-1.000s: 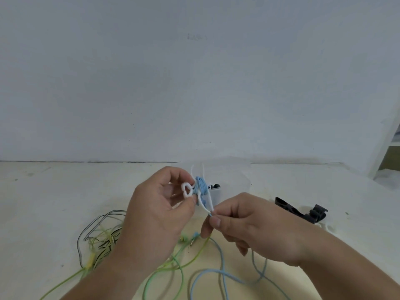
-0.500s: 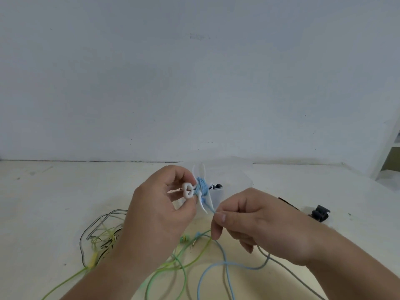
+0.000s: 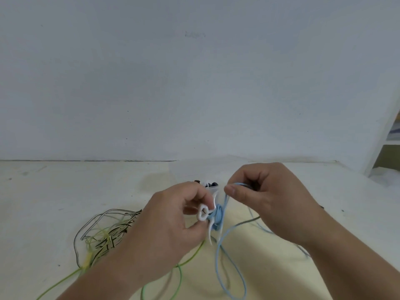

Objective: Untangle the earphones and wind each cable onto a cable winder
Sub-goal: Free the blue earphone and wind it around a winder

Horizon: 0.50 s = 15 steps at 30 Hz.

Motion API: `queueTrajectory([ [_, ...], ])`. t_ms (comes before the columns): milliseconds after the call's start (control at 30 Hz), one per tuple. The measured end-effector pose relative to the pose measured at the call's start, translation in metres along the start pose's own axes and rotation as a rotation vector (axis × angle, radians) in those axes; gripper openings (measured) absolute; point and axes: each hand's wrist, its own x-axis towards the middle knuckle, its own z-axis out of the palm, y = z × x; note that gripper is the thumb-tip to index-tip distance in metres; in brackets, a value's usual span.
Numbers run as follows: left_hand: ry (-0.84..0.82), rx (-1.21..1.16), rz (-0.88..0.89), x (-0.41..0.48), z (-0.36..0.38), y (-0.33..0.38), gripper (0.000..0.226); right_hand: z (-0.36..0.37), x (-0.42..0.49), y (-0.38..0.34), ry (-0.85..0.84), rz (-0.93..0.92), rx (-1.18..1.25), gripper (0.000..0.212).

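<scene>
Left hand grip: thumb and fingers pinch white cable winder, held above tabletop. Blue cable wraps the winder's middle, slack looping down below the winder. Just right of the winder, right hand grip pinches the cable's free strand, raised above the winder.

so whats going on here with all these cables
A person is winding an earphone cable onto a winder. The left hand grips the white cable winder, which has several turns of the blue cable around it. The right hand pinches that cable just above the winder. A long loop of it hangs loose to the table. A tangle of green and striped cables lies on the table to the left, not yet wound.
</scene>
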Motion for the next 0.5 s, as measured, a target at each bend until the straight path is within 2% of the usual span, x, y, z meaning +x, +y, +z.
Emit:
queueTrajectory([
  [200, -0.045, -0.284, -0.028, 0.003, 0.002, -0.004, 0.022, 0.000, 0.001, 0.002, 0.001, 0.056, 0.029, 0.024],
  [300, -0.028, -0.414, -0.065, 0.003, 0.002, -0.003, 0.021, -0.001, 0.000, 0.003, -0.093, 0.125, 0.057, 0.034],
  [400, 0.052, -0.498, -0.085, 0.004, 0.001, 0.000, 0.020, 0.005, -0.002, 0.002, -0.218, 0.113, -0.002, 0.051],
  [500, 0.162, -0.491, -0.109, 0.004, -0.002, 0.002, 0.022, 0.013, -0.003, 0.000, -0.321, 0.109, 0.018, 0.043],
])
